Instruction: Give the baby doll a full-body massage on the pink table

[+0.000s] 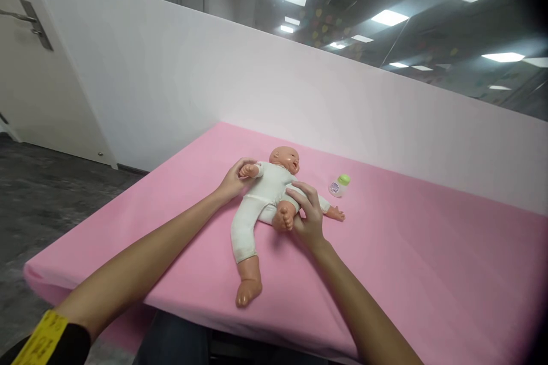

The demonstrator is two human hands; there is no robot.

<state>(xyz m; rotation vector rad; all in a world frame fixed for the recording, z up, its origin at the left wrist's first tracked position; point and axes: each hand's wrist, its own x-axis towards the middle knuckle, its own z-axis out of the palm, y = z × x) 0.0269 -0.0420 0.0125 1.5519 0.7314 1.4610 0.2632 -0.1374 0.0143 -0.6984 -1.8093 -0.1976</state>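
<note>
A baby doll (pixel 265 194) in a white suit lies on its back on the pink padded table (pixel 428 262), head toward the far wall. My left hand (pixel 233 181) holds the doll's arm near its small hand. My right hand (pixel 308 214) rests on the doll's belly and bent leg, fingers spread over it. The doll's other leg stretches toward the near table edge, its bare foot near the rim.
A small bottle with a green cap (pixel 339 185) lies on the pink surface just right of the doll's head. A white partition wall (pixel 214 80) runs behind the table. A door with a handle (pixel 29 23) stands at far left. Dark floor lies to the left.
</note>
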